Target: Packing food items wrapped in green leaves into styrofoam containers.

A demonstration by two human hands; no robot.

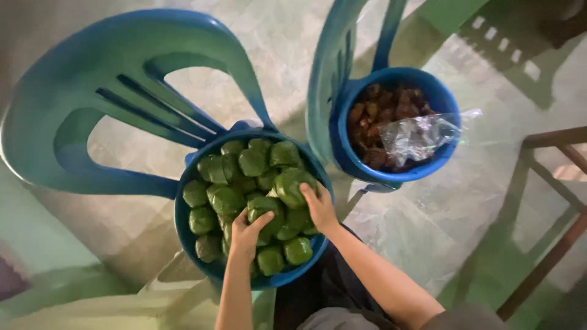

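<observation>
Both hands are deep in a heaped blue bucket of green leaf-wrapped parcels: the left hand curls its fingers and thumb around one parcel near the middle of the heap, while the right hand cups the side of a larger parcel riding on top, toward the bucket's right edge. The bucket sits on the seat of a blue plastic chair, directly in front of the person's knees.

Just beside it, on a second chair, a smaller blue bucket holds dark brown pieces with a crumpled clear plastic bag draped across them and hanging over the rim.

Parcels are piled above the rim — a pull on one in the middle could likely loosen its neighbours, and those at the near edge look readiest to roll out onto the tiled floor. The large top parcel is held only from one side; a slack grip could probably drop it back onto the heap or over the edge. Leaf wrapping may split or unfold if squeezed hard. Leaning weight on the bucket could also tip it on the slick seat — its footing there is hidden from view.
</observation>
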